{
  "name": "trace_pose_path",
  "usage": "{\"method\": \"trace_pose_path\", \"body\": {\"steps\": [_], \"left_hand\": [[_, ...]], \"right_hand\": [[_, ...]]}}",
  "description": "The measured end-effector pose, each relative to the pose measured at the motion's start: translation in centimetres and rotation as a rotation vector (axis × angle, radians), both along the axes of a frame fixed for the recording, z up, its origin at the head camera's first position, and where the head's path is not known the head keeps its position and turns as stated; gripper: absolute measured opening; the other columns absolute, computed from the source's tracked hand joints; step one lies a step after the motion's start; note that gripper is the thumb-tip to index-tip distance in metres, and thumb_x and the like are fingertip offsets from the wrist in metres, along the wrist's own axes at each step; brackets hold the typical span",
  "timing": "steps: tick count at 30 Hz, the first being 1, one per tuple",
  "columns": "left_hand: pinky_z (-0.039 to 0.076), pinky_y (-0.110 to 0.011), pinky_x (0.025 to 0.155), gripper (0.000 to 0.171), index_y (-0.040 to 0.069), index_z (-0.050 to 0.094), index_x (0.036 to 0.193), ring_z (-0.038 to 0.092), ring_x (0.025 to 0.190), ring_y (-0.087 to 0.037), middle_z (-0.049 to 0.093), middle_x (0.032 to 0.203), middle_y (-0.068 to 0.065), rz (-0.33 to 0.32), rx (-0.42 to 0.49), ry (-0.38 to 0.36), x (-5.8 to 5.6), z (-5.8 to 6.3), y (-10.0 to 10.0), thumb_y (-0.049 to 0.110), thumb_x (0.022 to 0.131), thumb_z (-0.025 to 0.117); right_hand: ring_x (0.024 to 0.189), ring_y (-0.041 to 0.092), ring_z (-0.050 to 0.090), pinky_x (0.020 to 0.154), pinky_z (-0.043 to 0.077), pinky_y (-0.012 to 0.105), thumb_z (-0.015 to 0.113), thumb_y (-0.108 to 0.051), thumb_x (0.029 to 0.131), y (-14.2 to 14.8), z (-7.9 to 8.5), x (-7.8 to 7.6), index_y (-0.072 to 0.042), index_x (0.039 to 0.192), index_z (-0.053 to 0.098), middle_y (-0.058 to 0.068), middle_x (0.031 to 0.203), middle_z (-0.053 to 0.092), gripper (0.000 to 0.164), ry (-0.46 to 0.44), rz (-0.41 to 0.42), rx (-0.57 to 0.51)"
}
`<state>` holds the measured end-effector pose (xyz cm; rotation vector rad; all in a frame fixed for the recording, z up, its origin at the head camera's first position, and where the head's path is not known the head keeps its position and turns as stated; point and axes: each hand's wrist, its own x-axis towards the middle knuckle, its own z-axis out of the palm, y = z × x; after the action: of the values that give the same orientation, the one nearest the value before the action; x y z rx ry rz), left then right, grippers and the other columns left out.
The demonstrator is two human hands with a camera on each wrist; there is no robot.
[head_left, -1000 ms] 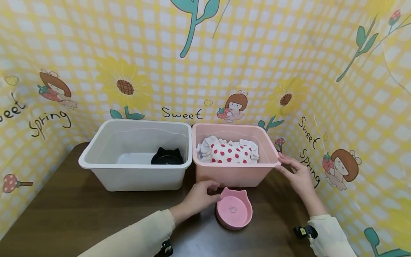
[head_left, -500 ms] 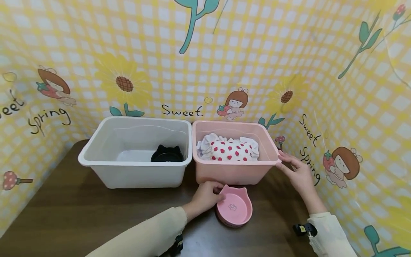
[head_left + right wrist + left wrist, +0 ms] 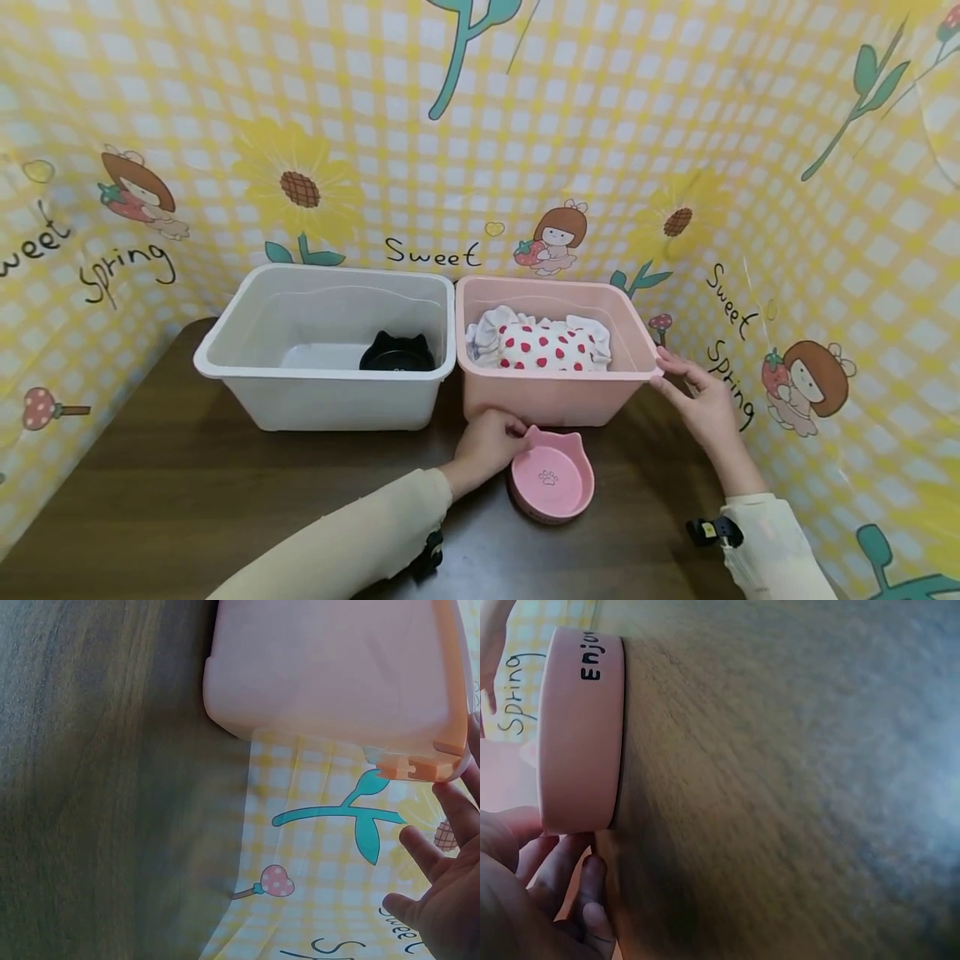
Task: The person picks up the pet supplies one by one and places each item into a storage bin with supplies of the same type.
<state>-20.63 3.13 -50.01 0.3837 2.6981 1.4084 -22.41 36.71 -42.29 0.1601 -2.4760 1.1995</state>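
Note:
My left hand (image 3: 489,446) pinches the left rim of a pink cat-eared pet bowl (image 3: 551,482), which sits on the table in front of the bins. In the left wrist view, the thumb lies at the bowl's (image 3: 581,742) rim and the fingers are against its outer wall. At the front right corner of a pink bin (image 3: 555,400), my right hand (image 3: 705,404) grips the rim between thumb and finger; its other fingers extend free in the right wrist view. A white ruffled cloth item with red strawberries (image 3: 551,346) lies inside this bin.
A white bin (image 3: 330,404) stands directly left of the pink one, holding a black cat-eared bowl (image 3: 397,354) at its right end. Both bins stand on a dark wooden table (image 3: 187,492), close to the yellow checked wall covering (image 3: 420,167) behind.
My left hand has moved right and taken hold of the pink pet bowl's rim. The right hand keeps its place at the bin corner. The head view has shifted slightly.

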Motion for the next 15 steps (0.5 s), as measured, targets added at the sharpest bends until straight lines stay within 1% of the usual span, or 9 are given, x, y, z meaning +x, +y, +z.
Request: {"method": "trace_pose_path", "body": {"steps": [4,5,6,11,13,15], "left_hand": [[0.055,-0.024,0.065,0.008,0.015,0.083,0.087,0.063,0.073,-0.007,0.073,0.079,0.009,0.026,-0.026,0.002,0.0,0.0,0.0,0.022,0.087,0.082],[0.054,-0.024,0.065,0.008,0.015,0.083,0.086,0.063,0.073,-0.007,0.073,0.078,0.009,0.031,-0.030,-0.001,0.0,0.0,0.0,0.023,0.087,0.082],[0.054,-0.024,0.065,0.008,0.016,0.083,0.086,0.062,0.073,-0.007,0.073,0.078,0.010,0.034,-0.035,-0.005,0.0,0.0,0.0,0.023,0.087,0.082],[0.054,-0.023,0.063,0.008,0.017,0.082,0.084,0.062,0.070,-0.007,0.072,0.075,0.011,0.036,-0.032,-0.012,0.4,0.2,-0.2,0.024,0.087,0.082],[0.054,-0.023,0.062,0.008,0.017,0.082,0.084,0.061,0.070,-0.007,0.072,0.074,0.011,0.028,-0.029,-0.010,0.7,0.4,-0.4,0.024,0.087,0.082],[0.054,-0.023,0.062,0.007,0.017,0.082,0.084,0.061,0.070,-0.008,0.072,0.074,0.011,0.019,-0.028,-0.010,1.0,0.8,-0.5,0.023,0.087,0.081]], "right_hand": [[0.123,-0.010,0.054,0.116,0.039,0.046,0.078,-0.033,0.092,-0.1,-0.1,0.0,-0.012,0.121,0.075,0.003,0.139,0.065,0.036,-0.006,0.004,0.001],[0.125,-0.008,0.055,0.115,0.038,0.052,0.078,-0.034,0.092,-0.1,-0.1,0.1,-0.011,0.121,0.075,0.003,0.139,0.065,0.037,-0.010,0.007,0.000],[0.126,-0.005,0.055,0.115,0.038,0.053,0.078,-0.034,0.092,-0.2,0.0,0.1,-0.011,0.121,0.075,0.003,0.139,0.065,0.037,-0.012,0.007,0.001],[0.132,0.008,0.057,0.115,0.038,0.053,0.077,-0.034,0.093,0.0,0.1,0.1,-0.010,0.122,0.074,0.003,0.140,0.065,0.038,-0.019,0.003,0.003],[0.131,0.006,0.057,0.115,0.038,0.052,0.077,-0.034,0.093,0.1,0.1,0.1,-0.010,0.123,0.074,0.003,0.140,0.065,0.038,-0.017,0.003,0.001],[0.129,0.000,0.056,0.115,0.038,0.052,0.077,-0.035,0.093,0.1,0.2,0.2,-0.012,0.123,0.074,0.003,0.140,0.065,0.038,-0.018,0.000,-0.001]]}}
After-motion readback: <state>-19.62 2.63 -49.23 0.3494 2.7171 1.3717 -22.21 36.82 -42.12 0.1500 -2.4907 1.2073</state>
